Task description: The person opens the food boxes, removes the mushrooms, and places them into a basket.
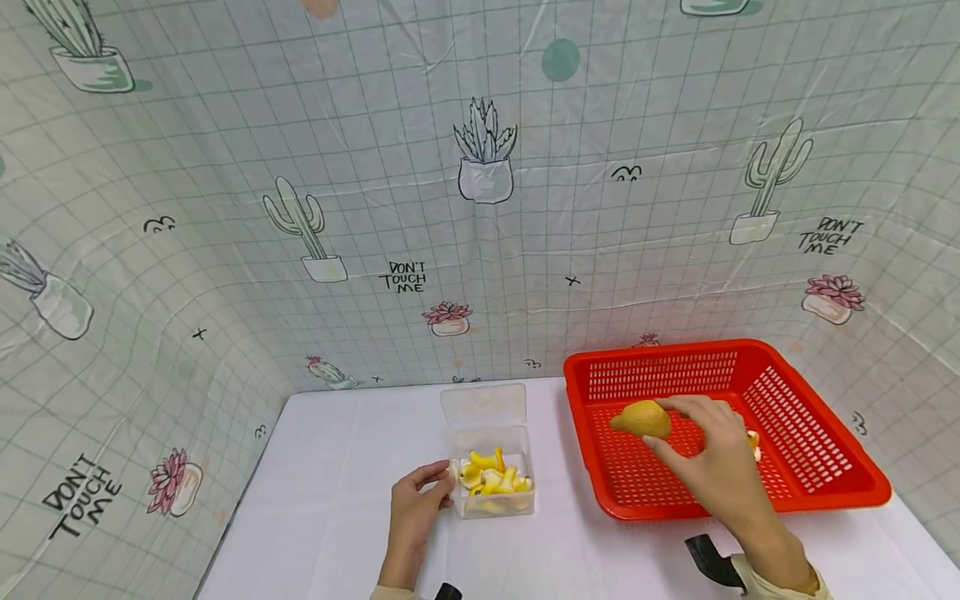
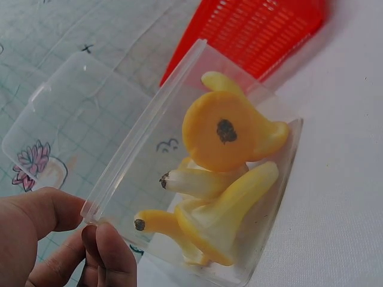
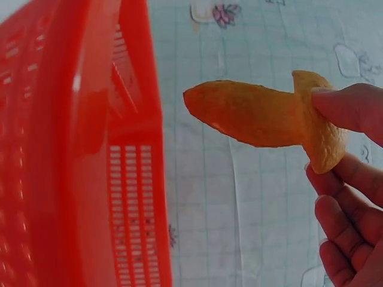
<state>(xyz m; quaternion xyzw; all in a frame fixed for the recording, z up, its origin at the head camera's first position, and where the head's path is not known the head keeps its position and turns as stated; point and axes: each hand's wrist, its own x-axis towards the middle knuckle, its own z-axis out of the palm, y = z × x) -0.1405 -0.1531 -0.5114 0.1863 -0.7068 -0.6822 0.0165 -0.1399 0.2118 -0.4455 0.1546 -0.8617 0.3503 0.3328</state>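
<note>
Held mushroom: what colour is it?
The held mushroom is a plain orange-yellow, cap and stem alike; it shows best in the right wrist view.

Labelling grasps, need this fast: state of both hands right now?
Left hand: closed, pinching the clear box at its rim.
Right hand: closed, holding a yellow mushroom by its cap.

Pale piece [image 1: 753, 446] in red basket [image 1: 675, 508] partly hidden behind right grip [image 1: 716, 454], kind unclear. Basket cut at right-wrist view's left edge. Yellow pieces [image 1: 491, 482] overlap, count uncertain.
</note>
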